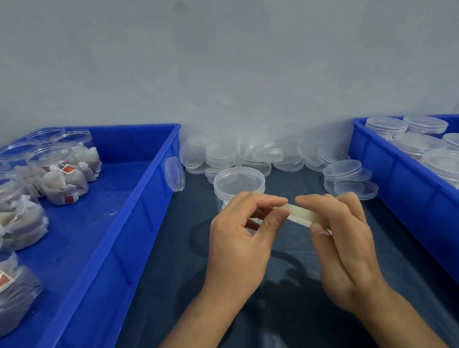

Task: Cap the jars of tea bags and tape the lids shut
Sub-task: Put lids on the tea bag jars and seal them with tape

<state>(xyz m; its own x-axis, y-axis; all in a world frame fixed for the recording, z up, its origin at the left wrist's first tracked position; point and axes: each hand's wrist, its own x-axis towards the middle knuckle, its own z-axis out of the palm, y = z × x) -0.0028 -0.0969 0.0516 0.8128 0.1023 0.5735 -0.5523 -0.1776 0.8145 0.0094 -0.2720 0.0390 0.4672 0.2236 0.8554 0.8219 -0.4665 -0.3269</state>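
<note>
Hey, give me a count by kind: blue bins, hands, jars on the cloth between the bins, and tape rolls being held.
Blue bins: 2, left and right
Hands: 2, left and right
Capped jar on the cloth: 1
Tape roll, held by both hands: 1
Total: 6

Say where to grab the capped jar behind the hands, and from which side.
Grip the capped jar around its lid rim, coming straight down from above. It stands upright with the flat round lid facing up; its lower body is hidden behind the left hand and right hand, which pinch the tape in front.
</note>
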